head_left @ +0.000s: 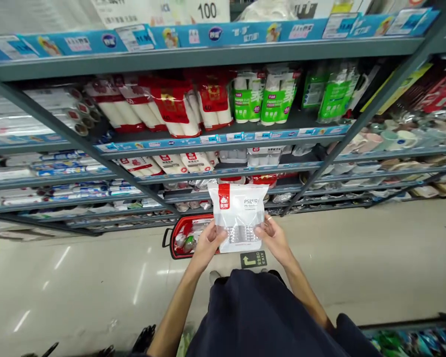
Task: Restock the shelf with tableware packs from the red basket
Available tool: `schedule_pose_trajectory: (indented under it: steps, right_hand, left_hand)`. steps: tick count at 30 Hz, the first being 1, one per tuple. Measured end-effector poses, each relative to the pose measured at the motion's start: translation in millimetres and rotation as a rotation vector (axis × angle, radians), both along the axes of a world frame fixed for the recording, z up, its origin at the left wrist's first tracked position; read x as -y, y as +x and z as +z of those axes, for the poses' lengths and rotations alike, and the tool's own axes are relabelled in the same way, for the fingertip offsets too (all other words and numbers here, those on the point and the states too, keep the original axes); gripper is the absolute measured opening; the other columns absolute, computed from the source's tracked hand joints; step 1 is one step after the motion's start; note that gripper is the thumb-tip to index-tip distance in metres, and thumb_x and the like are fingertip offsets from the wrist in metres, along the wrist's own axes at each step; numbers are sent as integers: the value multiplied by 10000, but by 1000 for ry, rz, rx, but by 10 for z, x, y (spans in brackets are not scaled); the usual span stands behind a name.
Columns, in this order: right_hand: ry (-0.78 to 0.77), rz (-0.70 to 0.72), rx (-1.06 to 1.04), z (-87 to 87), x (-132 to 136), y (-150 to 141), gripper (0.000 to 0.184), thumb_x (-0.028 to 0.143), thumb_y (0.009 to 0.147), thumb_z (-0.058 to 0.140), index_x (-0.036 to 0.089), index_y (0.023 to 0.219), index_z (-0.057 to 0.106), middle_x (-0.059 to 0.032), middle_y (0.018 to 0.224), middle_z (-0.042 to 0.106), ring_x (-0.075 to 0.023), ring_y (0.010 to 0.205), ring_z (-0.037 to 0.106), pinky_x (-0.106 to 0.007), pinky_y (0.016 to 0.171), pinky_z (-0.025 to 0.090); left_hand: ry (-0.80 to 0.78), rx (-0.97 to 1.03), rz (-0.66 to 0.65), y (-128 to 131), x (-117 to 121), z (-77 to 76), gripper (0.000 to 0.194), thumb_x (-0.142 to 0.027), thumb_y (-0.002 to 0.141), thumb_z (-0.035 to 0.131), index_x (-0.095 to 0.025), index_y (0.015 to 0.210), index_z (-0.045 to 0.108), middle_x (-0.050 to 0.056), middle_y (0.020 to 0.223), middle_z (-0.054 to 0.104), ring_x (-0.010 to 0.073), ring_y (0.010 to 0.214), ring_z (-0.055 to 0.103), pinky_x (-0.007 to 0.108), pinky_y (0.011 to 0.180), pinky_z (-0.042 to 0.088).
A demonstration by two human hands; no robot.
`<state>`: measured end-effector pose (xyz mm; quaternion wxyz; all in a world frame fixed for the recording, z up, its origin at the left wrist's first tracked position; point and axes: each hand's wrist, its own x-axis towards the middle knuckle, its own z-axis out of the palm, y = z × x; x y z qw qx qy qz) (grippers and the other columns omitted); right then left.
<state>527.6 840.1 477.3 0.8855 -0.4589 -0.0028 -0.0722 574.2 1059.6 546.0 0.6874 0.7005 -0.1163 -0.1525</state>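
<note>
Between my two hands is a white plastic package (239,213) with a red label and a clear window, through which stacked clear plastic cups seem to show. My left hand (207,242) grips its lower left edge, thumb on the front. On the lower right edge my right hand (274,239) grips it the same way, and a ring shows on one finger. The fingers behind the package are hidden. Below and behind the package, a red shopping basket (174,238) stands on the floor with several items inside, partly covered by the package and my left hand.
Store shelves (223,141) rise in front of me, holding red paper cup packs (174,106) and green paper cup packs (278,99). Mugs (394,140) line the right shelves. A dark exit sign (253,259) lies on the shiny floor (357,248). Goods (412,342) stand behind me at lower right.
</note>
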Motion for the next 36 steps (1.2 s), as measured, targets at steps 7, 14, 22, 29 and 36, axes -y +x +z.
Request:
schedule_pose_trajectory:
  steps: [7, 14, 22, 29, 36]
  right_hand:
    - [13, 54, -77, -251, 833, -216, 678, 503, 860, 886, 241, 1427, 622, -113, 1456, 693, -272, 1249, 709, -378, 1066, 585]
    - [-6, -21, -149, -403, 1051, -345, 733, 621, 914, 800, 214, 1493, 609, -124, 1421, 725, -295, 1327, 682, -421, 1157, 538]
    - [-241, -148, -197, -61, 1051, -547, 635, 564, 965, 761, 265, 1513, 643, -78, 1574, 622, -287, 1391, 636, -423, 1151, 543]
    - [-259, -249, -268, -195, 1015, -824, 626, 585, 913, 809, 243, 1416, 662, -109, 1403, 731, -271, 1275, 696, -394, 1060, 578]
    - [-298, -241, -301, -560, 1412, -794, 640, 517, 901, 840, 219, 1417, 608, -117, 1361, 742, -270, 1237, 716, -421, 1040, 591]
  left_hand:
    - [35, -15, 70, -359, 867, -136, 680, -513, 912, 825, -183, 1480, 650, 151, 1437, 703, 292, 1295, 689, 383, 1120, 535]
    - [-28, -62, 88, -374, 1113, -282, 605, -489, 930, 815, -169, 1426, 684, 143, 1408, 723, 286, 1286, 693, 368, 1109, 537]
    - [-195, -142, 25, -208, 1060, -419, 589, -498, 879, 866, -209, 1369, 716, 122, 1369, 740, 285, 1266, 702, 372, 1097, 552]
    - [-204, -243, -133, -271, 1118, -812, 589, -514, 903, 841, -205, 1382, 690, 130, 1382, 730, 269, 1251, 712, 344, 1095, 544]
    - [-26, -216, -190, -250, 1466, -1040, 741, -564, 892, 829, -232, 1450, 472, 144, 1376, 703, 270, 1316, 667, 395, 1124, 524]
